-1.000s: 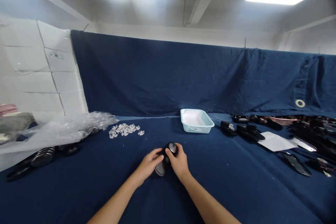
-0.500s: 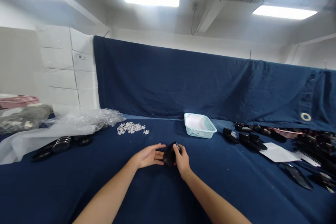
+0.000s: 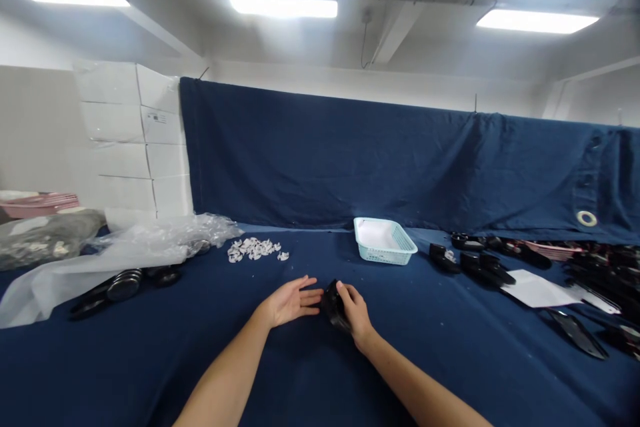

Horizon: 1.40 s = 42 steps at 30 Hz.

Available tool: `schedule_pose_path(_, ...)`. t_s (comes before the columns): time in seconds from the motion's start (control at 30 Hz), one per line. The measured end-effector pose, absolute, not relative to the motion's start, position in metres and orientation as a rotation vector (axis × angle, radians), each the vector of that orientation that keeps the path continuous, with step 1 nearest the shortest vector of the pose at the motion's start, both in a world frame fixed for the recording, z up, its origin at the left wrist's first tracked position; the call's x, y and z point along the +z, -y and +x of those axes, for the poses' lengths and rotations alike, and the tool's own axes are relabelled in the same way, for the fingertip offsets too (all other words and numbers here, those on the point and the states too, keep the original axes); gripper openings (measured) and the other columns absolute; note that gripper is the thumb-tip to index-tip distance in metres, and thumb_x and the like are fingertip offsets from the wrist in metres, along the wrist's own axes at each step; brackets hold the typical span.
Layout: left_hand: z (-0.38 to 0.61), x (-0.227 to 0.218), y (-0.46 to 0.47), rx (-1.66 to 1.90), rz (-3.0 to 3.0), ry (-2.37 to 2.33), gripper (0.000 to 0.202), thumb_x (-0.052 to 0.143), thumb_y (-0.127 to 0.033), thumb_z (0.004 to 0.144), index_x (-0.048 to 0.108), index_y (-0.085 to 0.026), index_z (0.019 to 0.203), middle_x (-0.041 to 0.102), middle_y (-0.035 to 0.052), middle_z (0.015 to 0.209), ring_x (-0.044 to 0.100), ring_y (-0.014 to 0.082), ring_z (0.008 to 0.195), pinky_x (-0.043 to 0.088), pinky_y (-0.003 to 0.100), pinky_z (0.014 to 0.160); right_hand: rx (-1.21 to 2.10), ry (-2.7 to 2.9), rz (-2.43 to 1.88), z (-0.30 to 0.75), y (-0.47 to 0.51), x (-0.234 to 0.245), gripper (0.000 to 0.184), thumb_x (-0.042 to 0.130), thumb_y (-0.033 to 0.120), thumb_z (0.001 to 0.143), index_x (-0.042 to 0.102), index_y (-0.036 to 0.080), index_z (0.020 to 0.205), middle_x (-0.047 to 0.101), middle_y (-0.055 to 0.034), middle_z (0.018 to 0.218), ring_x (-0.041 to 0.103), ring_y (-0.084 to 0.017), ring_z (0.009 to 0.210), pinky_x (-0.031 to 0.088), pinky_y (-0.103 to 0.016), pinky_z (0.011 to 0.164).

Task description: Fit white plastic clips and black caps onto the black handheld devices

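Head view: the right hand [image 3: 356, 313] is closed around a dark black rounded object [image 3: 334, 307], which sits at the middle of the near part of the dark-blue cloth-covered table [image 3: 310, 380]. The left hand [image 3: 290, 301] is spread with its palm exposed, its fingertips just beside the object; whether they touch it, I cannot tell. Beyond the left hand lies a loose pile of small white pieces [image 3: 254, 249], and beyond the right hand stands a pale-blue rectangular plastic basket [image 3: 384, 257].
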<state>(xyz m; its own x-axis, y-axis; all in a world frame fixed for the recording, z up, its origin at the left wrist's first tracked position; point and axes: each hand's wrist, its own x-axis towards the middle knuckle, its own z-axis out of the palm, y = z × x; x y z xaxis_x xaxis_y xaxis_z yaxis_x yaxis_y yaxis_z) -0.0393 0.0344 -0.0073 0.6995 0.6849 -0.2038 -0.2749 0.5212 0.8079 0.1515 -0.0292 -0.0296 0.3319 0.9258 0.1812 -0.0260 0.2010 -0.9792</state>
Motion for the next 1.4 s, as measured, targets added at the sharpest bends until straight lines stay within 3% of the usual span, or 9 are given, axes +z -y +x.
schedule_pose_path(0.3,-0.039,-0.007,-0.036,0.580,0.822,-0.539,0.062,0.053,-0.045,0.087,0.033,-0.014,0.136,0.060,0.0185,0.119,0.060,0.0281,0.108,0.041,0.046,0.095,0.853,1.091,-1.196,0.154,0.029,-0.032,0.046,0.055,0.061,0.077,0.068,0.020,0.093,0.070,-0.0042,0.093,0.061,-0.022,0.093,0.043,-0.030,0.086)
schedule_pose_path(0.4,-0.039,-0.005,-0.036,0.572,0.826,-0.539,0.061,0.052,-0.045,0.088,0.032,-0.015,0.137,0.060,0.0180,0.120,0.058,0.0277,0.112,0.040,0.046,0.097,0.883,1.076,-1.200,0.156,0.021,-0.030,0.046,0.058,0.061,0.074,0.069,0.019,0.088,0.070,-0.0044,0.088,0.062,-0.022,0.090,0.046,-0.029,0.082)
schedule_pose_path(0.53,-0.037,-0.004,-0.037,0.554,0.823,-0.540,0.062,0.051,-0.046,0.088,0.033,-0.015,0.137,0.061,0.0172,0.118,0.057,0.0277,0.113,0.038,0.048,0.098,0.941,1.015,-1.236,0.160,0.005,-0.028,0.050,0.058,0.065,0.072,0.065,0.016,0.081,0.066,-0.0034,0.069,0.062,-0.018,0.062,0.049,-0.027,0.057)
schedule_pose_path(0.67,-0.036,-0.004,-0.039,0.521,0.819,-0.538,0.060,0.051,-0.047,0.087,0.037,-0.014,0.136,0.065,0.0154,0.109,0.062,0.0273,0.103,0.038,0.048,0.097,0.954,0.987,-1.275,0.158,0.002,-0.031,0.052,0.059,0.067,0.069,0.060,0.018,0.084,0.055,0.0025,0.055,0.048,-0.013,0.038,0.036,-0.023,0.033)
schedule_pose_path(0.97,-0.034,-0.001,-0.041,0.456,0.832,-0.546,0.058,0.049,-0.049,0.088,0.040,-0.016,0.135,0.062,0.0163,0.116,0.060,0.0288,0.106,0.040,0.047,0.096,0.968,0.943,-1.224,0.162,0.004,-0.031,0.047,0.061,0.063,0.070,0.061,0.021,0.092,0.066,-0.0020,0.075,0.058,-0.016,0.059,0.044,-0.023,0.045)
schedule_pose_path(1.23,-0.031,0.006,-0.036,0.442,0.856,-0.564,0.059,0.050,-0.048,0.087,0.039,-0.015,0.135,0.064,0.0165,0.110,0.061,0.0283,0.103,0.040,0.047,0.095,0.988,0.862,-1.197,0.163,0.002,-0.029,0.053,0.063,0.062,0.068,0.056,0.020,0.100,0.057,0.0026,0.061,0.053,-0.014,0.044,0.044,-0.024,0.035)
schedule_pose_path(1.4,-0.029,0.006,-0.038,0.447,0.879,-0.583,0.061,0.048,-0.051,0.088,0.037,-0.015,0.135,0.064,0.0161,0.109,0.062,0.0270,0.102,0.040,0.047,0.096,0.982,0.811,-1.147,0.167,0.000,-0.029,0.057,0.065,0.062,0.067,0.050,0.021,0.104,0.059,0.0029,0.066,0.053,-0.012,0.040,0.048,-0.025,0.037)
